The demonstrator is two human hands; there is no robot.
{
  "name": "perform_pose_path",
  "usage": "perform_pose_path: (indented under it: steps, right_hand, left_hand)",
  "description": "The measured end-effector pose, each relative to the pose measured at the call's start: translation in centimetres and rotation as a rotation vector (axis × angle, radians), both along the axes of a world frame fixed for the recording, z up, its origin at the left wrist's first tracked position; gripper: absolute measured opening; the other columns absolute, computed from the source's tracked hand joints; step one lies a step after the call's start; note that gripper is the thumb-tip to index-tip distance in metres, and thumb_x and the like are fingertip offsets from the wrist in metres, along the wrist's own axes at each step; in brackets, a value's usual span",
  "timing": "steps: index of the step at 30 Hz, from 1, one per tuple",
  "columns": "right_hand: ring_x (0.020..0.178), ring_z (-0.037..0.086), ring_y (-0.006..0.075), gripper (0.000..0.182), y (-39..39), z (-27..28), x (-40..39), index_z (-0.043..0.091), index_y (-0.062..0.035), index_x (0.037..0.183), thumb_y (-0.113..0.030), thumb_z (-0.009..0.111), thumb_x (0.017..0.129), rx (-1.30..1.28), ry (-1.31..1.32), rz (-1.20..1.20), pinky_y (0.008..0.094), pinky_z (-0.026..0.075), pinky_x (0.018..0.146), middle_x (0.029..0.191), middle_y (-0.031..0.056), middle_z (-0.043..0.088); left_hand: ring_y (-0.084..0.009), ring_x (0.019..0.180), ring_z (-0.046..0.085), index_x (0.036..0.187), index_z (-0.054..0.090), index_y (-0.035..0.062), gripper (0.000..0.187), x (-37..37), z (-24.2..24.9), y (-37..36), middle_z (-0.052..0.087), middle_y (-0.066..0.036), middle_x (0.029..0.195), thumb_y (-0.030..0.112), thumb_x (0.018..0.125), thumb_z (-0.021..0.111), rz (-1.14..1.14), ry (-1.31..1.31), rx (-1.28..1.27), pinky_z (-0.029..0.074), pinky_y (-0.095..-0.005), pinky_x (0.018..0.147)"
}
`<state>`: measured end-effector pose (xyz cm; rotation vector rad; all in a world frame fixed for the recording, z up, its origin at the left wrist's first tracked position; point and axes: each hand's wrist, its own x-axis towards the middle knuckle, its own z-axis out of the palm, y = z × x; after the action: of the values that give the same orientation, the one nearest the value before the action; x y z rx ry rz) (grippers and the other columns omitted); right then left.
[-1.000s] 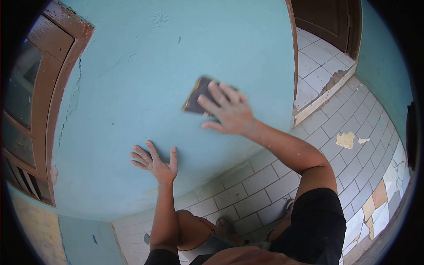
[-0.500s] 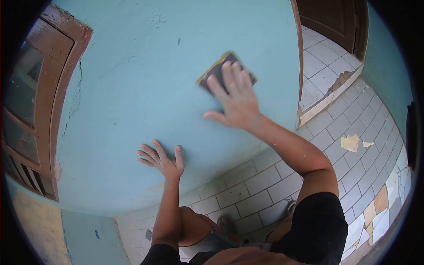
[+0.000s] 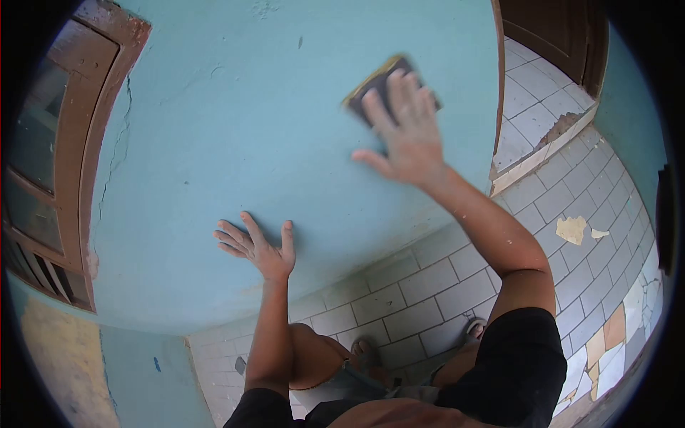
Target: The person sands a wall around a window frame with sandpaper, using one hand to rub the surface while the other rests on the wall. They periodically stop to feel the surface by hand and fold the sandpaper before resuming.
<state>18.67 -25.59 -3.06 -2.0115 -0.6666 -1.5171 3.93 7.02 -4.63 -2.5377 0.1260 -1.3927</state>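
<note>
A dark sheet of sandpaper [image 3: 380, 80] with a yellowish edge lies against the light blue wall [image 3: 185, 128]. My right hand [image 3: 410, 139] presses it flat to the wall, fingers stretched over it and thumb out to the left; hand and sheet are slightly blurred. Lower and to the left, my left hand [image 3: 262, 250] is at the wall with fingers spread, holding nothing. Pale dust coats the fingers of both hands.
A brown-framed window [image 3: 68, 150] and a long wall crack [image 3: 114, 160] are on the left. At upper right, a brown door [image 3: 553, 36] stands beyond a raised, chipped step [image 3: 546, 153]. Grey floor tiles [image 3: 421, 292] run below, with loose flakes [image 3: 571, 230] on the right.
My right hand has moved up and to the right along the wall with the sandpaper. My left hand keeps its place on the wall; the view has shifted slightly.
</note>
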Motion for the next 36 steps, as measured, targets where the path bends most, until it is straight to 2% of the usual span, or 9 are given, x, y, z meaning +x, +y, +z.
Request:
perform_pose_path:
  steps: [3, 6, 12, 17, 19, 22, 28, 31, 36]
  right_hand:
    - [0.155, 0.010, 0.0510, 0.100, -6.2, 5.0, 4.5, 0.024, 0.0034, 0.161, -0.065, 0.056, 0.096, 0.488, 0.061, -0.226, 0.0618, 0.013, 0.121, 0.166, 0.0361, 0.007]
    - [0.153, 0.017, 0.0515, 0.096, -1.5, 2.0, 3.2, 0.037, -0.0009, 0.157, -0.067, 0.060, 0.092, 0.503, -0.001, -0.247, 0.0619, 0.020, 0.120, 0.166, 0.0321, 0.018]
    - [0.154, 0.027, 0.0401, 0.081, 8.4, -7.3, -4.5, 0.046, -0.0231, 0.156, -0.070, 0.058, 0.091, -0.335, -0.026, 0.208, 0.0540, 0.025, 0.121, 0.165, 0.0249, 0.028]
    - [0.155, 0.006, 0.0512, 0.093, -4.0, 4.8, 2.8, 0.024, -0.0032, 0.163, -0.063, 0.053, 0.099, 0.493, 0.120, -0.133, 0.0619, 0.011, 0.122, 0.168, 0.0323, 0.006]
    - [0.156, 0.006, 0.0480, 0.077, -6.2, 8.0, 2.9, 0.016, 0.0047, 0.161, -0.048, 0.037, 0.110, 0.655, 0.133, -0.001, 0.0525, 0.008, 0.125, 0.167, 0.0348, 0.006]
    - [0.155, 0.010, 0.0515, 0.089, 3.5, 5.4, -0.2, 0.028, -0.0061, 0.162, -0.063, 0.052, 0.099, 0.317, 0.031, -0.090, 0.0623, 0.011, 0.122, 0.168, 0.0311, 0.011]
    - [0.152, 0.032, 0.0331, 0.075, 9.3, 0.8, -5.4, 0.048, -0.0243, 0.155, -0.067, 0.057, 0.093, -0.309, 0.038, 0.153, 0.0482, 0.022, 0.124, 0.165, 0.0125, 0.037]
    - [0.155, 0.016, 0.0475, 0.080, 2.8, 8.9, -0.4, 0.032, -0.0050, 0.161, -0.058, 0.049, 0.103, 0.185, -0.068, -0.061, 0.0587, 0.013, 0.123, 0.167, 0.0290, 0.019]
    - [0.156, 0.012, 0.0459, 0.076, 5.7, 14.6, 0.4, 0.026, -0.0025, 0.162, -0.051, 0.042, 0.107, 0.483, -0.042, -0.169, 0.0573, 0.007, 0.124, 0.168, 0.0282, 0.016]
  left_hand:
    - [-0.0442, 0.156, -0.017, 0.165, 0.016, 0.0060, 0.096, 0.4, 0.4, -0.2, -0.008, -0.025, 0.171, 0.056, 0.097, 0.061, -0.021, -0.008, -0.130, -0.014, -0.0670, 0.116]
    - [-0.0453, 0.155, -0.019, 0.165, 0.016, 0.0063, 0.097, 1.4, -0.5, -2.1, -0.010, -0.024, 0.171, 0.056, 0.096, 0.061, -0.066, -0.075, -0.213, -0.015, -0.0682, 0.116]
    - [-0.0463, 0.156, -0.016, 0.166, 0.010, 0.0105, 0.099, 1.5, -0.4, -1.2, -0.010, -0.024, 0.171, 0.060, 0.096, 0.060, -0.005, -0.042, 0.100, -0.013, -0.0685, 0.116]
    - [-0.0459, 0.157, -0.010, 0.165, 0.021, 0.0101, 0.087, -0.7, 4.5, 3.1, -0.004, -0.027, 0.170, 0.060, 0.101, 0.051, 0.030, -0.248, -0.439, -0.007, -0.0658, 0.120]
    - [-0.0461, 0.157, -0.010, 0.164, 0.022, 0.0090, 0.083, 0.2, 3.8, 1.5, -0.003, -0.025, 0.171, 0.057, 0.103, 0.048, 0.024, -0.267, -0.498, -0.007, -0.0659, 0.120]
    - [-0.0441, 0.157, -0.008, 0.164, 0.022, 0.0070, 0.076, 1.4, 1.7, -2.3, -0.002, -0.024, 0.171, 0.052, 0.106, 0.043, 0.008, -0.234, -0.421, -0.007, -0.0630, 0.121]
    - [-0.0412, 0.159, 0.005, 0.160, 0.034, 0.0032, 0.066, 0.5, 2.5, 2.9, 0.015, -0.024, 0.170, 0.042, 0.107, 0.045, -0.043, -0.186, -0.036, -0.004, -0.0585, 0.123]
    - [-0.0409, 0.159, 0.008, 0.158, 0.038, 0.0026, 0.065, -1.5, 3.7, 5.2, 0.018, -0.020, 0.170, 0.041, 0.107, 0.048, -0.029, -0.262, -0.250, -0.003, -0.0595, 0.123]
    - [-0.0406, 0.158, 0.011, 0.158, 0.039, 0.0051, 0.062, 0.4, 6.4, 2.0, 0.021, -0.020, 0.170, 0.036, 0.106, 0.051, 0.008, -0.428, -0.503, 0.000, -0.0628, 0.122]
